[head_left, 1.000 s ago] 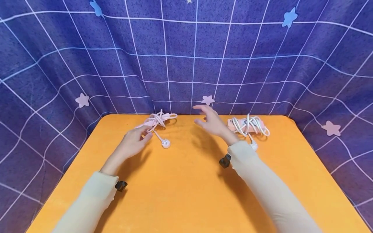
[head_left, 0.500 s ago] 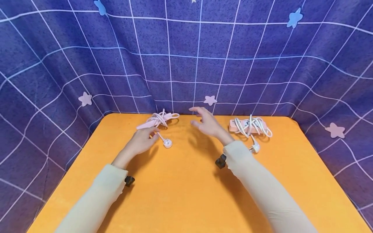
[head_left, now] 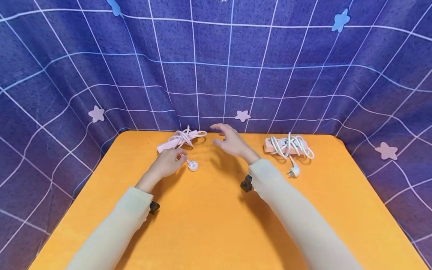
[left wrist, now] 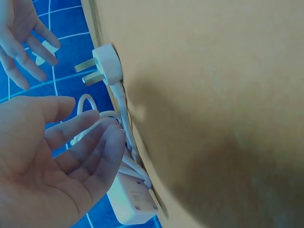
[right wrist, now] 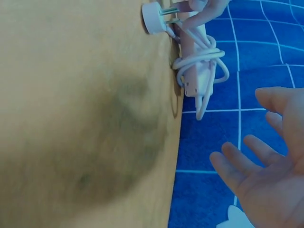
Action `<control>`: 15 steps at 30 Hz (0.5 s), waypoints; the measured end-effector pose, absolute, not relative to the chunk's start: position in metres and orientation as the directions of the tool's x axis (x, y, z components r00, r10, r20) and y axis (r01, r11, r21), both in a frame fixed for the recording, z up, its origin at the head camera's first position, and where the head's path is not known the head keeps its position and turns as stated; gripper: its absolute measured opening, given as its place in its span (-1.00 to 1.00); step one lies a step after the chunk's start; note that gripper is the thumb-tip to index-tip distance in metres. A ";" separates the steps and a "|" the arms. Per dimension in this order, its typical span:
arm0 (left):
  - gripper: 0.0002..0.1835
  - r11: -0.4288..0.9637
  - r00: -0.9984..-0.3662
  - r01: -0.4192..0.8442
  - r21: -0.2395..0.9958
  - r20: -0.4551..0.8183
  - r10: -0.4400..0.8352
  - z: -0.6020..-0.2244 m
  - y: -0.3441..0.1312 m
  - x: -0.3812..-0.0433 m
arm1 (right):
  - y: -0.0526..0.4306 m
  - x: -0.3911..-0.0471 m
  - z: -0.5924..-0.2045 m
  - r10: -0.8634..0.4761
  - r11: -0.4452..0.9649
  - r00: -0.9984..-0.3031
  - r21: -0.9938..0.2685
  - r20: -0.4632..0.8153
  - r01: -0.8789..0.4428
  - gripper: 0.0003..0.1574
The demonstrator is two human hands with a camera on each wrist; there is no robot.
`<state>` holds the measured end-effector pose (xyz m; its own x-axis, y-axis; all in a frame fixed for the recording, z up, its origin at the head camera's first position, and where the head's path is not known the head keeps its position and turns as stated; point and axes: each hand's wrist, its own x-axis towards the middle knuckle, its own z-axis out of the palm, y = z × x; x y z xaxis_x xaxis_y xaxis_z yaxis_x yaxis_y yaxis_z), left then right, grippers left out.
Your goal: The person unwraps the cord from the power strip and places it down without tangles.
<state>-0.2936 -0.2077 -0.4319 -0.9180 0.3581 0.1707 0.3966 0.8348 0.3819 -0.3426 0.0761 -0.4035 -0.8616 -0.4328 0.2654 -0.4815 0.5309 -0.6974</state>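
A pink power strip (head_left: 165,146), wrapped in its own white cord, lies at the back left of the orange table (head_left: 209,221). Its round plug (head_left: 193,166) sits in front of it, prongs showing in the left wrist view. My left hand (head_left: 167,163) hovers just before this strip, fingers loosely bent with nothing between them. To the right of the strip, my right hand (head_left: 232,141) is held over the back of the table, fingers spread and holding nothing. A second pink power strip (head_left: 269,145), also cord-wrapped, lies at the back right with its plug (head_left: 294,171) in front.
A blue curtain (head_left: 209,82) with white grid lines and stars hangs right behind the table's back edge and round both sides. A small black camera (head_left: 247,183) is worn at the right wrist, another (head_left: 154,207) at the left.
My left hand has shifted right, along the front of the left strip, and my right hand has drifted left, so the hands are closer together. Both power strips stay where they lay.
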 end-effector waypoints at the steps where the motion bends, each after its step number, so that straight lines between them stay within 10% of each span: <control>1: -0.73 0.833 -0.916 0.401 0.382 0.168 0.364 -0.433 -0.207 -0.294 | 0.073 -0.345 -0.405 -0.429 0.531 -0.864 -0.700 0.263 -0.477 -0.32; 15: -0.72 0.819 -0.911 0.412 0.399 0.159 0.380 -0.431 -0.200 -0.296 | 0.044 -0.384 -0.418 -0.359 0.468 -0.907 -0.798 0.221 -0.380 -0.40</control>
